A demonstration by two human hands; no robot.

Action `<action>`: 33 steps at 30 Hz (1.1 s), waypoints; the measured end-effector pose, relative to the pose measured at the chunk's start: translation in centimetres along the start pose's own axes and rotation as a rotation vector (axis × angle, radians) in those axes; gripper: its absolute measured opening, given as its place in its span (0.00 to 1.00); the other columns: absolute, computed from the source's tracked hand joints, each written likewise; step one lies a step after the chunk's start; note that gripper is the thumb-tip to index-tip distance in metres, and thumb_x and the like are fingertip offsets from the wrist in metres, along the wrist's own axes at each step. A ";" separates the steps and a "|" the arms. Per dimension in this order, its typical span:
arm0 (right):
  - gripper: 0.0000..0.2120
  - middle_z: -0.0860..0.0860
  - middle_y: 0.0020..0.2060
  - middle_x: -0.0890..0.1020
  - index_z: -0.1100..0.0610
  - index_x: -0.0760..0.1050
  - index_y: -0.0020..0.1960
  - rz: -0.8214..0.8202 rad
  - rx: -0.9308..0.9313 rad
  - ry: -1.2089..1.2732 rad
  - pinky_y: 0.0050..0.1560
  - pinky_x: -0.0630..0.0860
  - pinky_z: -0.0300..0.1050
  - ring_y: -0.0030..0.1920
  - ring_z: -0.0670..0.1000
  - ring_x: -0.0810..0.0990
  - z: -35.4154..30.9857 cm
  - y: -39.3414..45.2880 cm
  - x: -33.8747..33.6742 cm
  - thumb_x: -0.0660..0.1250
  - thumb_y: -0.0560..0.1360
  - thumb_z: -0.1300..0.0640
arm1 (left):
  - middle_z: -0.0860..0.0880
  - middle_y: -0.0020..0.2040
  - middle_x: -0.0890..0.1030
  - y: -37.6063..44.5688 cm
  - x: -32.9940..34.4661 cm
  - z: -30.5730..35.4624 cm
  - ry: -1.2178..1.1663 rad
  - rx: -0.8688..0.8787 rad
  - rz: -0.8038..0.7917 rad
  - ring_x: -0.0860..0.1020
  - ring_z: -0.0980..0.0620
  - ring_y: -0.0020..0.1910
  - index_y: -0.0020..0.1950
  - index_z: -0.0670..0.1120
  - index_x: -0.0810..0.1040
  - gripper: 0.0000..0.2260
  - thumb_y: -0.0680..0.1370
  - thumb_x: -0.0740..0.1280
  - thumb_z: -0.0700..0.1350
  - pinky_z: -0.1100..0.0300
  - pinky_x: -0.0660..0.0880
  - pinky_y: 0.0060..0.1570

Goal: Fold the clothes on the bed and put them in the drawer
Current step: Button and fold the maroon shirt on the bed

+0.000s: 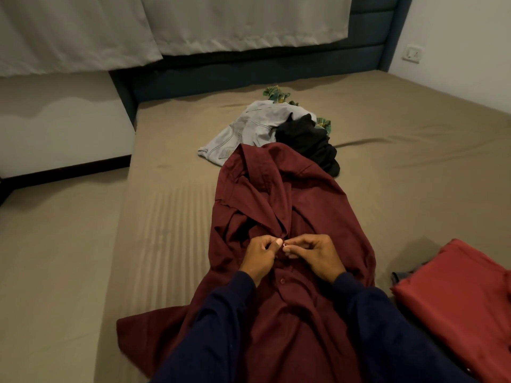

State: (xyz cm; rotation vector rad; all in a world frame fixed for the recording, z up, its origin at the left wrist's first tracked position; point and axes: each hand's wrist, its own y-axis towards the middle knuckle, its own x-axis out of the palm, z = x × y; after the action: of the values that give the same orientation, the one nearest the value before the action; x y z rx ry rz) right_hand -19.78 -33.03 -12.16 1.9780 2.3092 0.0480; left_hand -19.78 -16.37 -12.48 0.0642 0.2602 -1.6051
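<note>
A maroon button-up shirt lies stretched lengthwise on the tan bed sheet, collar toward the far end. My left hand and my right hand meet at the shirt's front placket, each pinching the fabric edge around a small button between them. One fastened button shows just below my hands. Beyond the collar sits a pile of clothes: light grey jeans, a black garment and a green patterned piece.
A folded red garment lies at the near right of the bed. A dark blue headboard and pale curtains stand at the far end. The bed's left edge drops beside a white wall. A wall socket is at upper right.
</note>
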 end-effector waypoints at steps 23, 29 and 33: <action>0.19 0.50 0.34 0.83 0.59 0.80 0.40 0.143 0.161 -0.216 0.39 0.76 0.41 0.36 0.47 0.80 -1.9 1.0 0.1 0.74 0.73 0.43 | 0.46 0.32 0.80 0.2 0.7 0.3 -0.086 -0.036 0.001 0.76 0.52 0.24 0.50 0.40 0.76 0.06 0.78 0.71 0.41 0.60 0.73 0.30; 0.20 0.53 0.49 0.80 0.56 0.72 0.56 0.261 0.027 -0.810 0.48 0.76 0.48 0.49 0.54 0.79 -2.9 5.7 2.1 0.75 0.71 0.50 | 0.43 0.38 0.82 3.0 0.3 1.1 -0.026 -0.076 0.233 0.77 0.53 0.26 0.51 0.42 0.82 0.06 0.78 0.66 0.37 0.61 0.74 0.30; 0.15 0.59 0.57 0.80 0.59 0.77 0.58 0.155 0.270 -1.082 0.52 0.78 0.51 0.56 0.63 0.80 -2.8 7.7 2.1 0.69 0.74 0.54 | 0.43 0.35 0.81 5.3 -0.1 1.3 -0.153 -0.192 0.357 0.75 0.51 0.25 0.41 0.42 0.81 0.11 0.81 0.64 0.37 0.58 0.77 0.31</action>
State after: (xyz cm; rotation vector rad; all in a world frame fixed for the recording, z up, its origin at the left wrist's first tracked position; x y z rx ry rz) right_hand -12.75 -29.67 -8.79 1.6069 1.4782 -1.0712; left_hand -14.35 -16.66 -11.89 -0.1520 0.2664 -1.2182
